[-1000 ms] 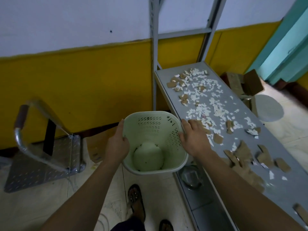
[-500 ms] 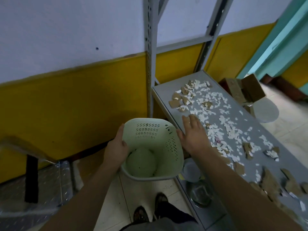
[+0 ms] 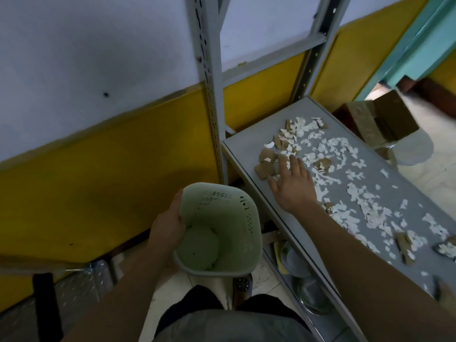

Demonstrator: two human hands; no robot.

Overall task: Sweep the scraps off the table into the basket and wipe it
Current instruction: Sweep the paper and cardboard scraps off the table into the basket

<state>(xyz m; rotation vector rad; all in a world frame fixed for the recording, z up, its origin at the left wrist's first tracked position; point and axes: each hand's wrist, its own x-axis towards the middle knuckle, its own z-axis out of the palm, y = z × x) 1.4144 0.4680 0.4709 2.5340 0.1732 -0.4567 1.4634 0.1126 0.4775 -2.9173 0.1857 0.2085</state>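
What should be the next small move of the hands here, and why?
Probably the right hand, lying flat among the scraps, should drag them toward the table edge: the left hand holds the basket just below it.

table (image 3: pixel 249 154) cut off at right edge; left hand (image 3: pixel 166 228) fingers hidden behind basket (image 3: pixel 249 213)

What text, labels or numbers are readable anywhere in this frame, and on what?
None readable.
Basket: the marks near its rim are rows of perforated slots, not lettering.
Cardboard box on the floor beyond the table: no legible print, too blurred.
Scraps and shelf upright: no writing visible.
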